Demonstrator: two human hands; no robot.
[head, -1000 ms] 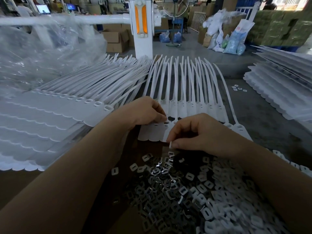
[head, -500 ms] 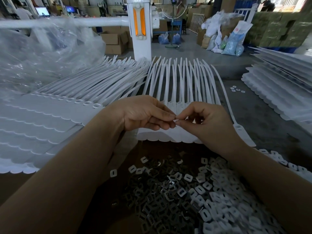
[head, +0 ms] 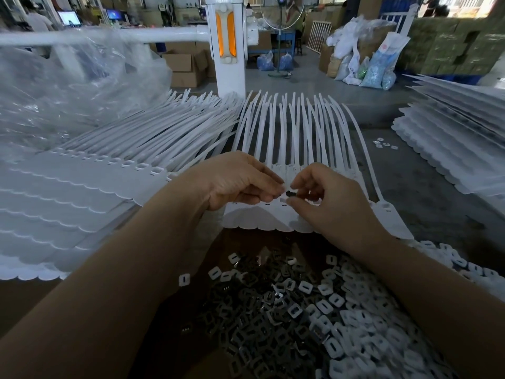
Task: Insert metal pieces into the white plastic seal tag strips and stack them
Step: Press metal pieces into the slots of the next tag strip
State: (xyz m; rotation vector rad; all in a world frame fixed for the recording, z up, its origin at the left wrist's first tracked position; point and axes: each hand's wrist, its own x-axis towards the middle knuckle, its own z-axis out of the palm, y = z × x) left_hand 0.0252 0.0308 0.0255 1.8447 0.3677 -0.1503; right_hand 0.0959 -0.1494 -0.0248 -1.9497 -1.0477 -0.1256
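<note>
Head view, metal piece (head: 290, 193) pinched between left hand (head: 240, 181), right hand (head: 328, 198)

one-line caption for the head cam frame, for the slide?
Both hands, left hand and right hand, pinch a small metal piece over the seal tag strips, above the loose piece pile.

A white pillar (head: 228, 50) with an orange insert stands on a grey concrete floor (head: 306, 77). Left of the pillar sit open cardboard boxes (head: 185, 65); right of it, filled sacks (head: 366, 64) and what may be stacked green cartons (head: 451, 47). Far left, monitors (head: 69, 17) glow.
</note>
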